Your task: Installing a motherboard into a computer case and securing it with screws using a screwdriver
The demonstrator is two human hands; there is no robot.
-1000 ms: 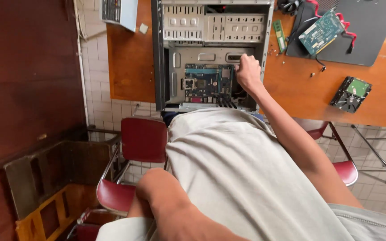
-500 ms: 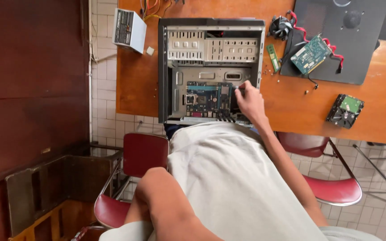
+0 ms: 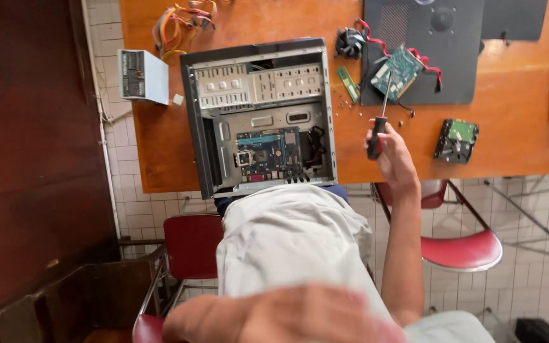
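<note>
My right hand (image 3: pixel 394 160) is closed around the black and red handle of a screwdriver (image 3: pixel 376 134), whose shaft points up toward a green circuit card (image 3: pixel 401 70). The hand hovers over the table edge just right of an open computer case (image 3: pixel 206 121) lying on the orange table (image 3: pixel 516 146). A motherboard (image 3: pixel 268 152) sits inside the case. My left arm and hand (image 3: pixel 287 314) are a blur at the bottom, over my light shirt; the fingers cannot be made out.
A grey power supply (image 3: pixel 142 76) with coloured cables (image 3: pixel 182 16) lies left of the case. A small fan (image 3: pixel 349 43), memory stick (image 3: pixel 348 84), loose screws (image 3: pixel 344 111), hard drive (image 3: pixel 455 140) and black side panel (image 3: pixel 459 38) lie to the right. Red chairs (image 3: pixel 192 248) (image 3: pixel 462 251) stand below.
My right hand has come out of the case and moved right; it now holds the screwdriver over the table edge. The view has shifted, showing more of the table.
</note>
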